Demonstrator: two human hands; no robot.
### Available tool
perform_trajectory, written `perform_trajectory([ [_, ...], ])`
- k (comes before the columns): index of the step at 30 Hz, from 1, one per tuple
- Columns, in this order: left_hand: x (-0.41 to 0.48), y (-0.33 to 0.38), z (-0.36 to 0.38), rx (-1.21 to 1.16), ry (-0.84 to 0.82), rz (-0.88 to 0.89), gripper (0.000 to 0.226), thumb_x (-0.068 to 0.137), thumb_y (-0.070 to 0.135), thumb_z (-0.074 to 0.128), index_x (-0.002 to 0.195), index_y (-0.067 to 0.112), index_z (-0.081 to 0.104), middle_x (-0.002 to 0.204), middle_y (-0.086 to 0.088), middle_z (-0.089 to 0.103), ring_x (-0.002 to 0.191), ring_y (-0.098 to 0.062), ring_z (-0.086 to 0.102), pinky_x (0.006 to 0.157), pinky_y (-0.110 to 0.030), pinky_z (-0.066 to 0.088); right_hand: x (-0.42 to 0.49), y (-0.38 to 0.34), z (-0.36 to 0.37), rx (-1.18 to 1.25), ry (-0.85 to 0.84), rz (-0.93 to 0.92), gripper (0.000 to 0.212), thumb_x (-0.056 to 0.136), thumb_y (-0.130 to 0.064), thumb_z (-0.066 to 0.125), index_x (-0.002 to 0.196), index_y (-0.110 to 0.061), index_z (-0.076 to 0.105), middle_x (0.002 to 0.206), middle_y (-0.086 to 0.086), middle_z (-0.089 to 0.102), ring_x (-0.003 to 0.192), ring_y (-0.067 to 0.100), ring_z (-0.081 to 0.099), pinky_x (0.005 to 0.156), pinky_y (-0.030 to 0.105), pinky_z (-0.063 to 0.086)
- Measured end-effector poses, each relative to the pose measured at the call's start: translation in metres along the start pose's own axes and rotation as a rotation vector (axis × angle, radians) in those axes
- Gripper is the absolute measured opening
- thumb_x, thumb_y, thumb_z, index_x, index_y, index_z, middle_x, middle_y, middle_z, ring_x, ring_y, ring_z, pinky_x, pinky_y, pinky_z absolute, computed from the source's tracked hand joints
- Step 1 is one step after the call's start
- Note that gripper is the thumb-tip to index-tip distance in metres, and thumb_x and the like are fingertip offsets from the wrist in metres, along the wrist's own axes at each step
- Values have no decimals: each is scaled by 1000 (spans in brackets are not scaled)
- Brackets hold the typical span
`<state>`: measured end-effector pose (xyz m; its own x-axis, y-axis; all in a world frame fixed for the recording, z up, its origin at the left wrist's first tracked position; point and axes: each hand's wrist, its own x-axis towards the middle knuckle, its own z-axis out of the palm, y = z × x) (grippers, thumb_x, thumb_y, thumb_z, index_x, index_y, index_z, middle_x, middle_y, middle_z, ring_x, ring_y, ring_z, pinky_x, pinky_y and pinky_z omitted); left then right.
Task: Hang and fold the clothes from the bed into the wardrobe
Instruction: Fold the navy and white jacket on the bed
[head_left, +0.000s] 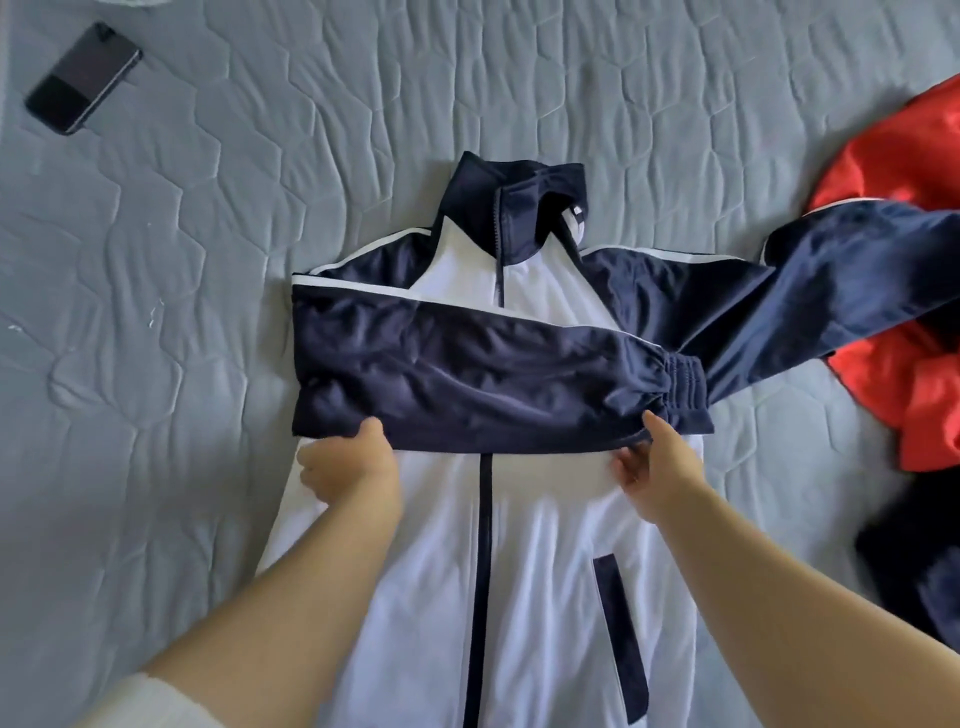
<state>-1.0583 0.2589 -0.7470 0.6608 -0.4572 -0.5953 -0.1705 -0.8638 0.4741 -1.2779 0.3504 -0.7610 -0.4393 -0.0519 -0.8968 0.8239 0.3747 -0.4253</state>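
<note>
A white and navy track jacket (540, 551) lies flat on the grey quilted bed (156, 364), collar away from me, zip closed. Its left navy sleeve (467, 374) is folded across the chest, cuff toward the right. The other sleeve (831, 291) stretches out to the right. My left hand (348, 462) pinches the lower edge of the folded sleeve near its left end. My right hand (660, 462) grips the same edge close to the elastic cuff.
A dark phone (83, 78) lies on the bed at the upper left. A red garment (909, 218) is bunched at the right edge, partly under the outstretched sleeve. A dark garment (919, 561) lies below it at the right.
</note>
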Motion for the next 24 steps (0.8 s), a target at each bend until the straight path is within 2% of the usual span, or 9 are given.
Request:
perform_trajectory([
  [2,-35,-3,14,189,-6,447,34,78,14,65,107,3,53,116,-19,52,100,-37,54,77,-42,46,8,-11,-7,6,107,-69,13,89,-18,58,97,-13,50,70,2,49,54,13,44,40,16,43],
  [5,-79,-11,47,474,-451,1044,47,82,16,63,127,19,48,127,-4,44,114,-24,45,90,-36,42,21,-35,-15,15,248,-191,17,86,-17,58,99,-13,48,87,5,51,62,15,44,49,23,42],
  [7,-92,-15,74,794,-712,1272,61,87,26,58,141,29,31,147,0,25,132,-22,27,103,-37,32,30,-50,-19,53,260,-214,27,86,-17,58,109,-14,44,90,5,48,69,17,45,63,29,40],
  [10,-93,-20,107,1227,-824,1262,66,92,42,47,145,43,9,156,7,-9,143,-26,-8,114,-48,10,42,-72,-19,225,154,-119,37,87,-23,58,121,-12,50,80,1,44,70,16,45,68,30,43],
  [12,-88,-21,119,1358,-827,1197,67,91,48,44,145,47,4,155,8,-17,142,-27,-17,114,-49,3,50,-87,-19,301,101,-69,27,85,-30,60,110,-20,54,86,-3,50,74,16,51,67,28,47],
  [15,-82,-20,128,1383,-834,1126,69,90,53,44,145,47,2,154,9,-21,141,-26,-21,114,-47,-1,64,-106,-25,328,0,-101,24,86,-37,60,104,-21,55,98,-1,56,85,19,57,69,27,47],
  [19,-81,-21,133,1411,-813,1100,74,87,57,45,145,47,-1,154,9,-23,141,-27,-24,114,-48,-2,61,-131,-40,346,-284,-112,23,93,-35,51,107,-22,65,102,1,70,92,19,67,73,30,56],
  [21,-82,-20,133,1426,-821,1078,77,86,59,47,144,47,-1,154,8,-24,140,-26,-24,114,-48,-3,60,-138,-44,297,-233,-182,24,95,-25,49,115,-21,60,110,2,67,97,20,64,84,32,53],
  [24,-87,-10,132,1399,-866,1002,71,86,61,44,144,48,4,155,10,-19,142,-23,-21,115,-46,-2,57,-143,-46,163,34,-575,29,92,-3,44,112,-20,57,104,0,62,94,14,54,88,31,45],
])
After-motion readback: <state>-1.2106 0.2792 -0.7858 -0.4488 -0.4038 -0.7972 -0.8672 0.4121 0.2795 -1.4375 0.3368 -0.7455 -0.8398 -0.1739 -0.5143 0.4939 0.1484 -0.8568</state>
